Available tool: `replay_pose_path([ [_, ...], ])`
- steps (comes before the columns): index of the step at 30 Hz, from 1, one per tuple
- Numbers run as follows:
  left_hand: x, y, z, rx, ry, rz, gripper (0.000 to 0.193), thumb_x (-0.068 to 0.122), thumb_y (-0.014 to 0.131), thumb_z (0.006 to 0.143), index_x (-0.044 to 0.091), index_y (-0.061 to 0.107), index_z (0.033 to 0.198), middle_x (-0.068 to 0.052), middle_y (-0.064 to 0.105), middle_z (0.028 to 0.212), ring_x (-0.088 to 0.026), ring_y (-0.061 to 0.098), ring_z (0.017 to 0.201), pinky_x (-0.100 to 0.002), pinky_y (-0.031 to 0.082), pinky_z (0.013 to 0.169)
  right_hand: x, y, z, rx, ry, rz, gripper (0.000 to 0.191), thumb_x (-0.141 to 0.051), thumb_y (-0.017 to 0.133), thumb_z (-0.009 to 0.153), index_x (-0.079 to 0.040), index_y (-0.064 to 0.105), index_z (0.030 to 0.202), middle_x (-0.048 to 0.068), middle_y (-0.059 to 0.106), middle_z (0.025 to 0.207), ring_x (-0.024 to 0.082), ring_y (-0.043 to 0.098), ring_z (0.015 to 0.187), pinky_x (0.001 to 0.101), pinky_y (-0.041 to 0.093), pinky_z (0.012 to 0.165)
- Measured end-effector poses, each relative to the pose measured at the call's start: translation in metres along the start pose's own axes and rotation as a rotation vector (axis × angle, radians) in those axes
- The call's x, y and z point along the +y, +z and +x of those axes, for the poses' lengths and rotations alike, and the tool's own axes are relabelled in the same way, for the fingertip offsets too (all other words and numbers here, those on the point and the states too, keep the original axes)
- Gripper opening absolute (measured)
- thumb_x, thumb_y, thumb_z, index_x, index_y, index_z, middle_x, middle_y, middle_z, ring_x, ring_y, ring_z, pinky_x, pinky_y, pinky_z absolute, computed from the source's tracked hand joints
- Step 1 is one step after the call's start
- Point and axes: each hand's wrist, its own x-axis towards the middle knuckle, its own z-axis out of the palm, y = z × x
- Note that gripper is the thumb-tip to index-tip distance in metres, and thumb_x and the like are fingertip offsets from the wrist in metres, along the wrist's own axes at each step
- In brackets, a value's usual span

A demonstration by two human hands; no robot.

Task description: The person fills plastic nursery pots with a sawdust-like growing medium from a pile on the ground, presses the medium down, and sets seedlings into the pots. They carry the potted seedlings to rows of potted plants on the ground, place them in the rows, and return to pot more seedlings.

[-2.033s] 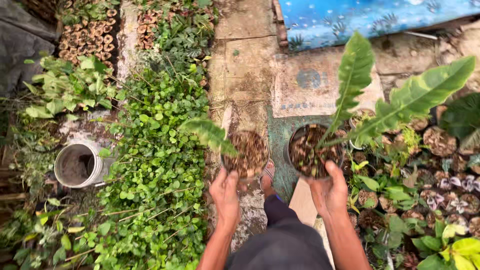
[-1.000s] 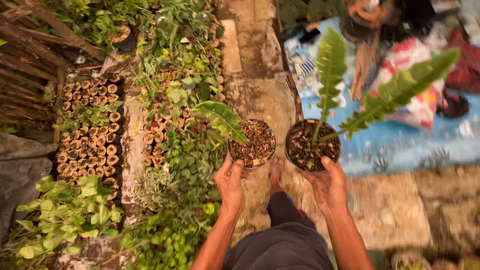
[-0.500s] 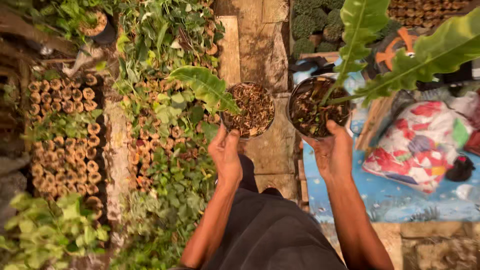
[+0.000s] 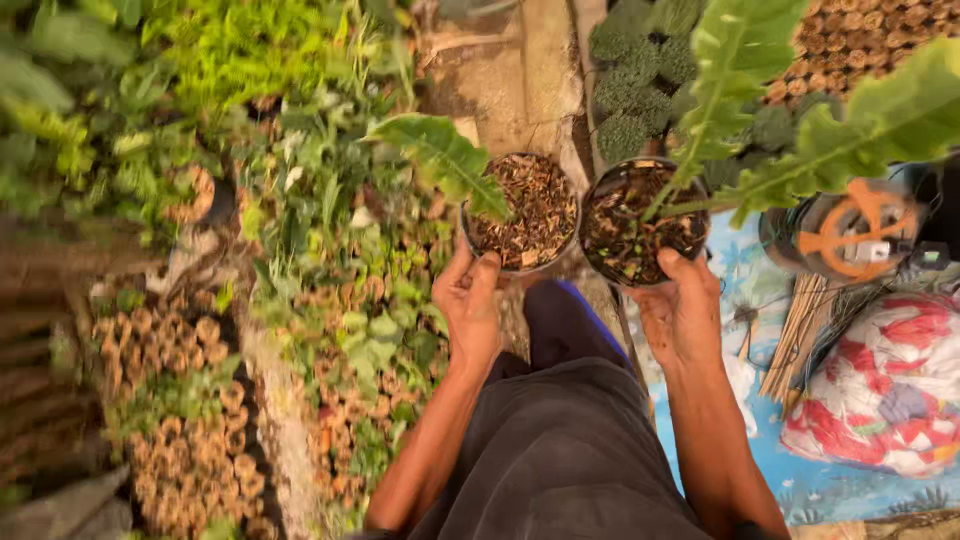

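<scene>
carrying two potted seedlings, one per hand.
our left hand point(image 4: 470, 305) grips the left pot point(image 4: 522, 212); our right hand point(image 4: 682, 310) grips the right pot point(image 4: 645, 222). since earlier, the blue tarp point(image 4: 800, 470) came beside us.

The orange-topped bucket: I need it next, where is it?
Head view, upper right: the orange-topped bucket sits just right of the right-hand pot, above the red-and-white sack.
</scene>
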Motion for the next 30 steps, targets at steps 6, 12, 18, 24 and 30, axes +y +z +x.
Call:
replay_pose_path([
  [6, 0.053, 0.085, 0.218, 0.083, -0.028, -0.020, 0.057, 0.015, 0.062, 0.094, -0.007, 0.043, 0.144, 0.006, 0.064, 0.082, -0.006, 0.060, 0.069, -0.027, 0.054, 0.060, -0.089, 0.143, 0.177, -0.189, -0.057, 0.015, 0.043, -0.017, 0.066, 0.099, 0.000, 0.053, 0.136, 0.016, 0.072, 0.111, 0.017, 0.060, 0.059, 0.0369, 0.051, 0.059],
  [12, 0.102, 0.159, 0.428, 0.052, 0.057, 0.070, 0.028, 0.015, 0.063, 0.101, -0.012, 0.064, 0.109, 0.007, 0.044, 0.081, -0.003, 0.037, 0.072, -0.023, 0.033, 0.059, -0.213, 0.277, 0.324, -0.169, -0.078, 0.114, 0.040, -0.015, 0.063, 0.092, -0.002, 0.054, 0.129, 0.016, 0.065, 0.123, 0.023, 0.063, 0.089, 0.0522, 0.057, 0.100],
  [18, 0.114, 0.219, 0.663, -0.042, 0.016, -0.108, 0.025, 0.013, 0.066, 0.097, -0.007, 0.061, 0.112, 0.006, 0.052, 0.080, -0.004, 0.046, 0.070, -0.024, 0.044, 0.058, -0.274, 0.402, 0.499, -0.136, -0.194, 0.213, 0.037, -0.016, 0.064, 0.093, -0.001, 0.052, 0.124, 0.016, 0.063, 0.123, 0.034, 0.067, 0.109, 0.0629, 0.051, 0.104],
  [24, 0.177, 0.299, 0.885, -0.277, 0.067, 0.106, 0.037, 0.015, 0.066, 0.101, -0.011, 0.062, 0.127, 0.005, 0.059, 0.088, -0.004, 0.051, 0.077, -0.021, 0.047, 0.066, -0.340, 0.538, 0.626, -0.036, -0.207, 0.297, 0.042, -0.018, 0.059, 0.089, 0.002, 0.057, 0.126, 0.016, 0.067, 0.124, 0.034, 0.068, 0.113, 0.0655, 0.048, 0.104],
  [30, 0.186, 0.394, 1.062, -0.308, -0.057, 0.102, 0.047, 0.018, 0.066, 0.093, -0.004, 0.063, 0.134, 0.003, 0.063, 0.081, -0.006, 0.053, 0.064, -0.024, 0.049, 0.057, -0.410, 0.590, 0.774, 0.099, -0.223, 0.353, 0.047, -0.014, 0.057, 0.092, 0.002, 0.050, 0.135, 0.017, 0.065, 0.131, 0.038, 0.066, 0.117, 0.0647, 0.053, 0.100],
])
